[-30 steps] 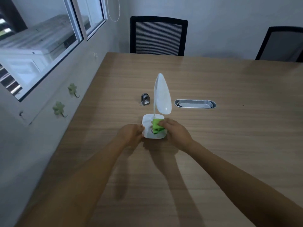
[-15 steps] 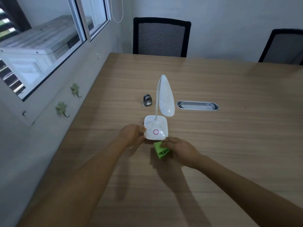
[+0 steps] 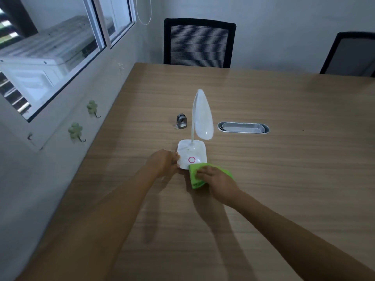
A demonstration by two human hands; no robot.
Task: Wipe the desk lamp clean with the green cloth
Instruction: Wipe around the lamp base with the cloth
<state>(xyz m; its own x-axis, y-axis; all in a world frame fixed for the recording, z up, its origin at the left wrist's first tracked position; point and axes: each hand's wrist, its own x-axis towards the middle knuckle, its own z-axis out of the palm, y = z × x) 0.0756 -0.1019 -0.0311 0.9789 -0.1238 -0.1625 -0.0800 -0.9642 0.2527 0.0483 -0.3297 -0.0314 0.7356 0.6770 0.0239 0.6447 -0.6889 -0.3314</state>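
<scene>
A white desk lamp point(image 3: 191, 152) stands on the wooden table point(image 3: 263, 179), its square base bearing a pink ring and its oval head bent up on a thin neck. My left hand point(image 3: 165, 162) grips the base's left edge. My right hand point(image 3: 218, 180) presses down on the green cloth point(image 3: 195, 176), which lies on the table against the base's near right corner. Part of the cloth is hidden under my fingers.
A small grey metal object point(image 3: 181, 121) sits behind the lamp to the left. An oval cable tray point(image 3: 243, 127) is set into the table to the right. Two black chairs point(image 3: 197, 42) stand at the far edge. A wall with clover hooks point(image 3: 76, 131) runs along the left.
My right hand drew the cloth off the top of the lamp base, toward me, down to the table at the base's near edge. My left hand stayed on the base.
</scene>
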